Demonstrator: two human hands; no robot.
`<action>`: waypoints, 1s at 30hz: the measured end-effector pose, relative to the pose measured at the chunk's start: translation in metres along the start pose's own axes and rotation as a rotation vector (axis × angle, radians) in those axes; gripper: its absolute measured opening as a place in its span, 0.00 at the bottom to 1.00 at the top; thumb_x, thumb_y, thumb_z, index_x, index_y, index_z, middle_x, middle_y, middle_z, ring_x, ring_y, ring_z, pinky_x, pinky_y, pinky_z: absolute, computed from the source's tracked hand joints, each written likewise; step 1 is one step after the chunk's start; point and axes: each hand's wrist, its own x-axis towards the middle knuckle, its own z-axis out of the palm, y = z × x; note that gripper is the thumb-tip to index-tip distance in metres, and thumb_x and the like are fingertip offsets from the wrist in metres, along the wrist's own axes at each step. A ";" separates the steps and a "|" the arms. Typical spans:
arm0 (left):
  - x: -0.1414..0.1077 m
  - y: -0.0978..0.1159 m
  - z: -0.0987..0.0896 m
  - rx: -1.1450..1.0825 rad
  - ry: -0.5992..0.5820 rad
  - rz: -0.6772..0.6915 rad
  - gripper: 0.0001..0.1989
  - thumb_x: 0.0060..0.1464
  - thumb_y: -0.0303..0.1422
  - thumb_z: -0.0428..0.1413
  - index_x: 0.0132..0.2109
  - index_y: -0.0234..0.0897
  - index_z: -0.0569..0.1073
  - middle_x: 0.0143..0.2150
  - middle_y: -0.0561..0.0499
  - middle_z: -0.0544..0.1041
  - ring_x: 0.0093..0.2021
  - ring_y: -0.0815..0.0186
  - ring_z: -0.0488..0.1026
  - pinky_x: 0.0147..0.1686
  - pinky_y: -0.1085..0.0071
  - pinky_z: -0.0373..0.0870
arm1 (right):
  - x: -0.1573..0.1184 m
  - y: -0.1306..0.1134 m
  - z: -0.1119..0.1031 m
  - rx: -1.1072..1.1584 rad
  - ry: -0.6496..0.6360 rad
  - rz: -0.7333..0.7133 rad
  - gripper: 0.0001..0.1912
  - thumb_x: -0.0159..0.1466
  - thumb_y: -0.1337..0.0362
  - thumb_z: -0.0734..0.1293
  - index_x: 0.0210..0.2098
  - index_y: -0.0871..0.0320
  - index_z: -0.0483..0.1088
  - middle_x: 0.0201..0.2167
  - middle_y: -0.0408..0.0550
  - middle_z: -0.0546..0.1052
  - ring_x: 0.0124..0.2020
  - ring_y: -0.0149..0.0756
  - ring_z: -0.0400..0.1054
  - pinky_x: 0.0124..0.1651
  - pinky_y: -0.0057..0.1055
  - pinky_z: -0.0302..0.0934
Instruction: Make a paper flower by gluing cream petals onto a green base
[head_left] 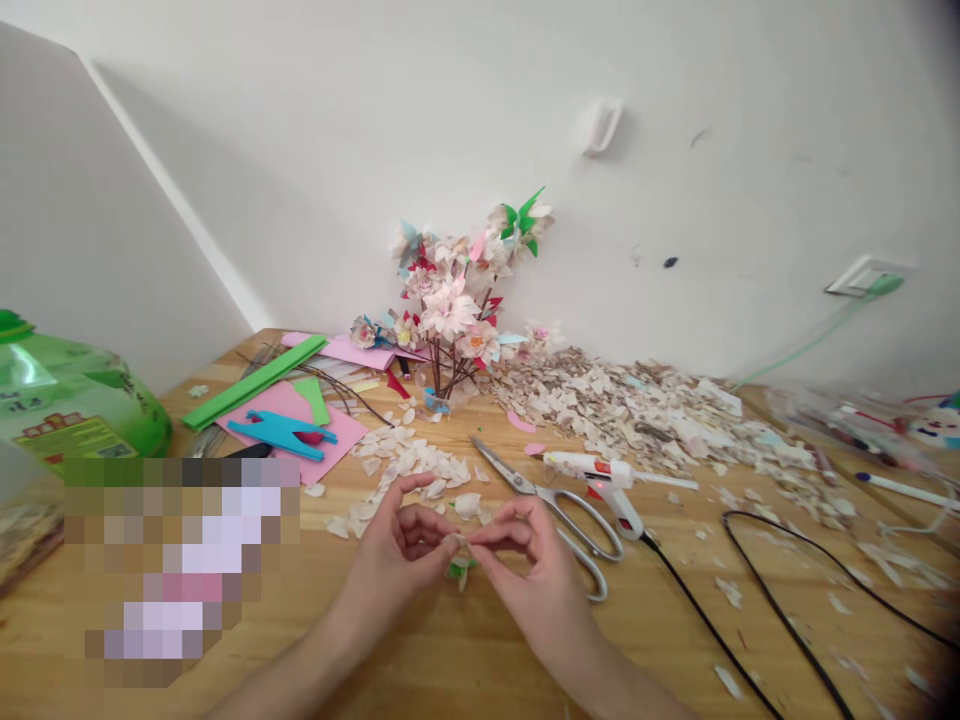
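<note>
Above the wooden table, the fingertips of my left hand [416,545] and my right hand [517,550] meet in a pinch. Between them is a small handmade flower [460,572] with pale petals and green at its base; the fingers partly cover it. Just beyond the fingertips lies a white petal bud [466,506]. A heap of loose pale petals [420,465] spreads behind my left hand. To the right of my right hand, scissors [536,490] with silver handles lie slightly spread, beside a white hot glue gun [600,475].
A bunch of handmade flowers [450,310] stands upright at the back. Dried scraps [637,410] pile along the wall. Coloured paper [349,440], a blue plastic piece [281,432] and a green bottle [82,400] are at left. A black cord [705,620] runs across the right side.
</note>
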 end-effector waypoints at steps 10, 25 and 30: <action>0.003 -0.002 -0.006 -0.018 -0.021 -0.041 0.29 0.37 0.30 0.63 0.47 0.38 0.61 0.27 0.53 0.77 0.29 0.67 0.74 0.33 0.69 0.70 | 0.003 -0.005 0.000 0.124 0.029 0.098 0.15 0.51 0.64 0.70 0.30 0.52 0.56 0.24 0.40 0.77 0.29 0.38 0.72 0.37 0.34 0.63; 0.005 0.000 -0.009 -0.059 0.061 -0.066 0.27 0.34 0.29 0.64 0.44 0.37 0.64 0.31 0.50 0.78 0.30 0.64 0.75 0.34 0.65 0.71 | 0.008 -0.001 -0.001 0.252 0.023 0.195 0.18 0.48 0.63 0.71 0.30 0.52 0.56 0.23 0.39 0.76 0.29 0.39 0.72 0.36 0.35 0.64; 0.006 -0.001 -0.006 -0.046 0.068 0.003 0.25 0.35 0.28 0.63 0.42 0.38 0.63 0.30 0.52 0.76 0.30 0.67 0.73 0.33 0.68 0.70 | 0.010 -0.001 -0.001 0.346 -0.014 0.258 0.20 0.46 0.62 0.72 0.29 0.52 0.56 0.22 0.38 0.77 0.27 0.37 0.72 0.33 0.33 0.64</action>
